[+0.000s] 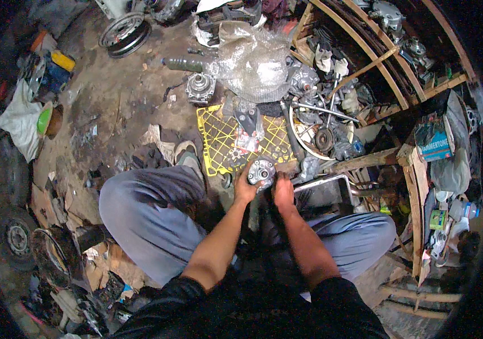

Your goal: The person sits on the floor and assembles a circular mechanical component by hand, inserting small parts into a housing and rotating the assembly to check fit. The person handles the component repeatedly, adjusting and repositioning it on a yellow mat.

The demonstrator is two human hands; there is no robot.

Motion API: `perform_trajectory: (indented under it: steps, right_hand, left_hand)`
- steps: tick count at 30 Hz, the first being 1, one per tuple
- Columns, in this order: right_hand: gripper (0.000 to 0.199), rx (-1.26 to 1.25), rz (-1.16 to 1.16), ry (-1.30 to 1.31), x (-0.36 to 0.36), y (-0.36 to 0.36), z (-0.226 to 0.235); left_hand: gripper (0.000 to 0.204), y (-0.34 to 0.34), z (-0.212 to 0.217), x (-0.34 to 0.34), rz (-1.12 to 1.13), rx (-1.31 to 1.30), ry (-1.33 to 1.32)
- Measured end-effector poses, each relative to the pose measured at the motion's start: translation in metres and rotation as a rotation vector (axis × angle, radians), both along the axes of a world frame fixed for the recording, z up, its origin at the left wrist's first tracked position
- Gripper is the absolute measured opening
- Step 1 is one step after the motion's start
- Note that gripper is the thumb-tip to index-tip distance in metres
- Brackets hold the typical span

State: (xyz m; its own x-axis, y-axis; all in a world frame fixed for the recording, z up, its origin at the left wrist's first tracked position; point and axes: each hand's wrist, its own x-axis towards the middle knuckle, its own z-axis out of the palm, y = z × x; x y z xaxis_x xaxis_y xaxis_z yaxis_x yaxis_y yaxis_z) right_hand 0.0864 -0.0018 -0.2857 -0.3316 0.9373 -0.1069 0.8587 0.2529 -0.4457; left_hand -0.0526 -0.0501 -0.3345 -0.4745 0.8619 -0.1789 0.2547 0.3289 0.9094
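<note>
Between my knees, my left hand is closed round a round metal hub-like part, with a ring of holes and a raised centre facing up. My right hand is beside it on the right, fingers curled together; whatever they hold, if anything, is hidden. Just beyond both hands lies a yellow plastic grid crate, with dark metal pieces and a red-and-white packet on it. Past the crate's far edge stands a larger round metal housing.
A round basin of metal parts and long-handled tools is right of the crate. Nearer me is a metal tray. Wooden shelving runs along the right. Bubble wrap and a bottle lie ahead; a wheel rim stands far left.
</note>
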Motion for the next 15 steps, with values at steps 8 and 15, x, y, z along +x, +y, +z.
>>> perform_trajectory:
  steps: [8, 15]
  right_hand:
    - [0.036, -0.091, 0.033, -0.255, 0.001, 0.035, 0.010]
    - [0.018, -0.046, 0.062, 0.218, -0.122, 0.082, 0.039]
  left_hand:
    - [0.059, 0.001, -0.030, -0.014, 0.017, 0.039, -0.048]
    - [0.041, 0.022, -0.015, -0.061, 0.419, -0.096, -0.135]
